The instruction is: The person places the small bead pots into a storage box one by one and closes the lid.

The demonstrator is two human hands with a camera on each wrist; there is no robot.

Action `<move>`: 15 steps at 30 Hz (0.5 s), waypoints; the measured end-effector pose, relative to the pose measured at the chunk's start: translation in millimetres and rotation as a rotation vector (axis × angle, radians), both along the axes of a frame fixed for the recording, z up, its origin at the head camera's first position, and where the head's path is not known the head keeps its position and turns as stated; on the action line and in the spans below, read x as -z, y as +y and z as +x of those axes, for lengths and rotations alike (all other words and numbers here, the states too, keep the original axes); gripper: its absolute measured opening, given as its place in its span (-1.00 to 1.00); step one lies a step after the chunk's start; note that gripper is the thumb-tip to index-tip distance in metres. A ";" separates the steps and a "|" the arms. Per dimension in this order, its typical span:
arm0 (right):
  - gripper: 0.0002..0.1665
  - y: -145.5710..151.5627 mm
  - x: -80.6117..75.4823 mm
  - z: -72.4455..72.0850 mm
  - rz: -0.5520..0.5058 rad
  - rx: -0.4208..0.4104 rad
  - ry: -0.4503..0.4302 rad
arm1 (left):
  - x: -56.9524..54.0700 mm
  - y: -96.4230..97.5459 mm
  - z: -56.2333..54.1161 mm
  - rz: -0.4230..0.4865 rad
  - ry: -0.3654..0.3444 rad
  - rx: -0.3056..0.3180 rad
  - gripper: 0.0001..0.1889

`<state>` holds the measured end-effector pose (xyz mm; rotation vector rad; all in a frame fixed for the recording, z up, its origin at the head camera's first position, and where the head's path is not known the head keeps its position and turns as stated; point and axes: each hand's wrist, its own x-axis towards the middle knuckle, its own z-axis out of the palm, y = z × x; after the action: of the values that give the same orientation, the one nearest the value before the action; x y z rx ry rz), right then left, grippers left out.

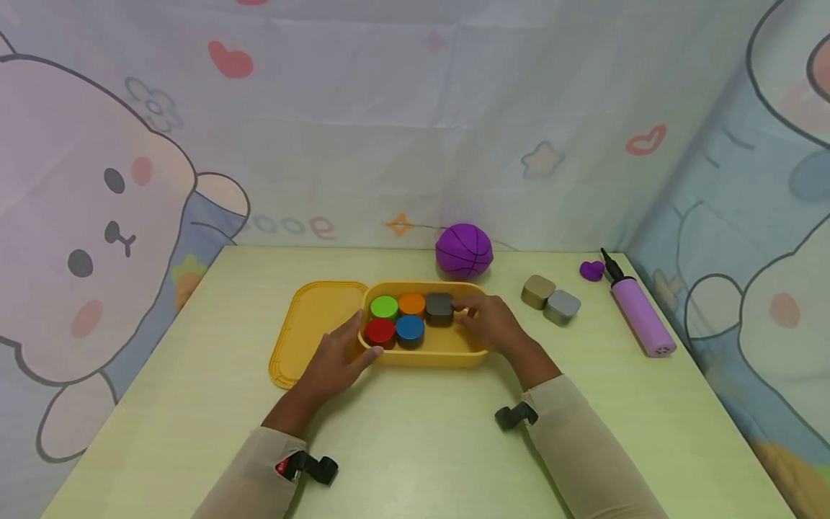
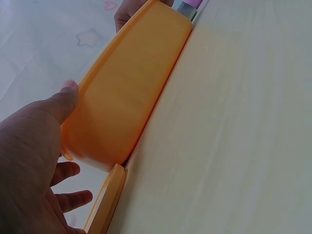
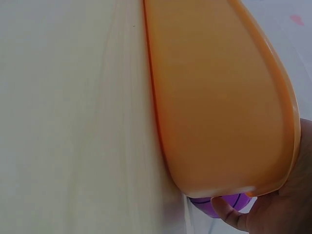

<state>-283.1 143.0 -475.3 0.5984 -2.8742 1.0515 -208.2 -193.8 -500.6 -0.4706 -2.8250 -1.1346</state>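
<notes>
A yellow container (image 1: 431,358) sits on the table, holding a green piece (image 1: 384,308), an orange piece (image 1: 411,304), a red piece (image 1: 380,332), a blue piece (image 1: 410,330) and a dark grey block (image 1: 439,308). At the container's left end, my left hand (image 1: 333,362) holds the corner, thumb over the rim; the left wrist view shows the other fingers (image 2: 73,200) loosely spread. Reaching over the right end, my right hand (image 1: 496,324) has its curled fingertips on the grey block's right edge. Its exact grip is hidden behind the container wall in the right wrist view.
A flat yellow lid (image 1: 295,328) lies left of the container, partly beneath my left hand. Behind stands a purple ball (image 1: 464,251). To the right are a beige block (image 1: 538,291), a grey block (image 1: 562,307), a purple heart (image 1: 591,271) and a pump (image 1: 642,317).
</notes>
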 end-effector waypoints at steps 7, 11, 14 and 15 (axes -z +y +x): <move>-0.63 -1.4 1.5 -0.5 0.009 0.037 0.017 | -0.3 -0.1 0.6 -0.005 -0.002 -0.001 -0.05; -0.64 -0.8 4.0 -0.1 0.024 0.035 0.079 | -0.1 0.1 -0.3 -0.011 0.011 0.005 -0.05; -0.65 0.2 4.4 1.7 0.011 0.034 0.124 | 1.4 -0.2 -1.1 -0.018 0.028 0.010 -0.07; -0.65 0.5 4.2 2.4 -0.004 0.037 0.133 | 1.8 -0.2 -1.4 -0.019 0.031 0.011 -0.07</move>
<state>-280.7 143.5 -479.4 0.5881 -2.7570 0.9737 -209.6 -194.1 -502.4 -0.5013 -2.8127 -1.0930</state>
